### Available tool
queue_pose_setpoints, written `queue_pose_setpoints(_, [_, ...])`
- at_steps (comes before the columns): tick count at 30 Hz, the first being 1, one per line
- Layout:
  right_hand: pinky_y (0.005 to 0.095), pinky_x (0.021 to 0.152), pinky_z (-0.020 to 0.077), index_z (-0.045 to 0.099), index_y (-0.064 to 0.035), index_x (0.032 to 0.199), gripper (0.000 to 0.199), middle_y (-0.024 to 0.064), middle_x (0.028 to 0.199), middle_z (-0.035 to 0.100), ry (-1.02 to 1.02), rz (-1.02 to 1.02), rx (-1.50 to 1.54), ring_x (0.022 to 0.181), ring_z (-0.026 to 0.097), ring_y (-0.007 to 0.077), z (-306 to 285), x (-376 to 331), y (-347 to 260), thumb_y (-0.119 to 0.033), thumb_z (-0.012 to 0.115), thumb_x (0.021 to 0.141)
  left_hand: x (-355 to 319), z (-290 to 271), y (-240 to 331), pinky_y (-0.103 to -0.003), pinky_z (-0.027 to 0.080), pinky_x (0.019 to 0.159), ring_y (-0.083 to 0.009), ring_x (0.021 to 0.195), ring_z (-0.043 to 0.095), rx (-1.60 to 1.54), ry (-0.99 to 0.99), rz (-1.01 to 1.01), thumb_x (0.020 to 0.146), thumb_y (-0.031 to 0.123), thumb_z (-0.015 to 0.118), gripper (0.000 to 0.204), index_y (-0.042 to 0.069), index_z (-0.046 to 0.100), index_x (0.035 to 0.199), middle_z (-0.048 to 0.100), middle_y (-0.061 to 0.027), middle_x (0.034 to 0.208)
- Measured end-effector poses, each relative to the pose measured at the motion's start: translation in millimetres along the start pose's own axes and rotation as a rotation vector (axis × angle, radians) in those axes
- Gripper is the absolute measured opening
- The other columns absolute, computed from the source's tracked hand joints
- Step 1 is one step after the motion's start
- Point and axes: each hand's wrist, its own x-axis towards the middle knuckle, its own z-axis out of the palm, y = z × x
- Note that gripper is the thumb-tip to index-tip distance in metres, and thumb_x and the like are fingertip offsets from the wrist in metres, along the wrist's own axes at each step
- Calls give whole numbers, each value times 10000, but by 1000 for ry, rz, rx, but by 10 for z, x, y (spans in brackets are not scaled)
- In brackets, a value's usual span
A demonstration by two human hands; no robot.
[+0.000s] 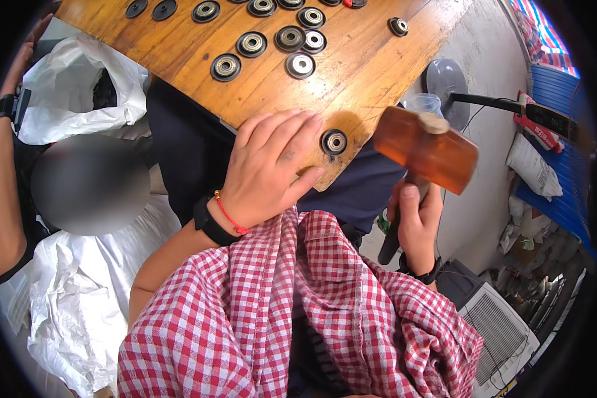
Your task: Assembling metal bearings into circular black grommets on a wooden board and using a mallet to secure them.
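My left hand [272, 159] lies palm down on the corner of the wooden table [371, 73], its fingers stretched out and holding nothing. Just right of its fingertips a black ring-shaped wheel with a metal bearing in its centre [335, 142] lies flat, apart from the hand. In my right hand [418, 222] is a mallet [428, 151] with a translucent amber head and a dark handle. The mallet head is raised beside the table corner, slightly blurred. Farther up the table lie several similar black wheels, such as one wheel [225, 67] at the left of the group.
At the left are another person's arm [6, 146] and a white plastic sack [79, 86]. A clear plastic cup [423, 103] and a round grey stool-like seat [447, 86] stand beyond the table's right edge. An appliance with a white grille [497, 331] sits at lower right.
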Motion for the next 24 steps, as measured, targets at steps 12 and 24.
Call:
queue_pose_setpoints(12, [224,430,386,457,-25,997,312,51,693,506,29,114,34,487,483,108,124,-169,137,-337,454,977,848,-215,-389,-396,413,875,-297,990,545,185,-154,132,770,171,658,408,58,565,1151,575,-103,1083])
queue_pose_setpoints(24, [228,439,395,459,-12,1028,335,55,714,520,-20,85,68,504,491,111,308,-164,116,-340,481,964,844,-198,-414,-434,333,1028,-266,1199,470,380,-348,172,761,285,686,541,11,506,1192,543,-122,1192])
